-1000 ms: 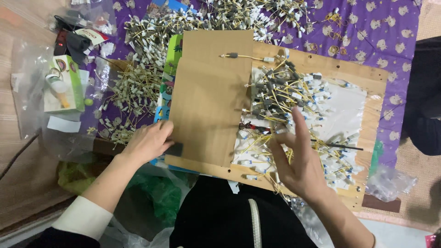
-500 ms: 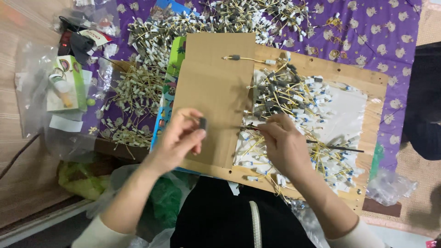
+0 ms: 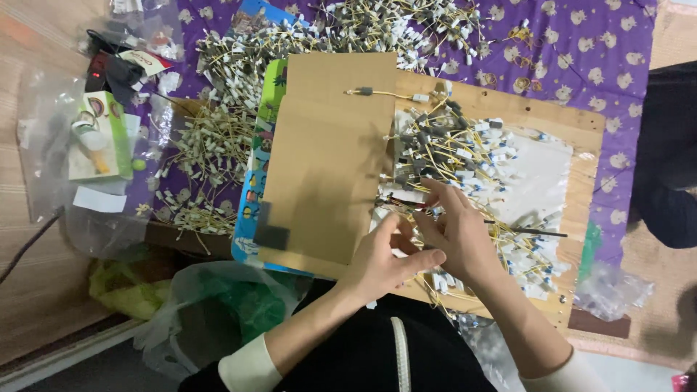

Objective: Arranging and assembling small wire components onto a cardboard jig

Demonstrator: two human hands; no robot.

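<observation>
A person's left hand [image 3: 381,258] and right hand [image 3: 457,236] meet, fingertips pinched together on a small yellow-wired part [image 3: 414,218] at the edge of a tangled pile of wired parts [image 3: 465,156]. The pile covers a wooden board [image 3: 508,109]; a cardboard sheet [image 3: 327,152] lies at nine o'clock.

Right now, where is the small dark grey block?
In the head view, the small dark grey block lies at the lower-left corner of the cardboard sheet, left of the left hand.
</observation>
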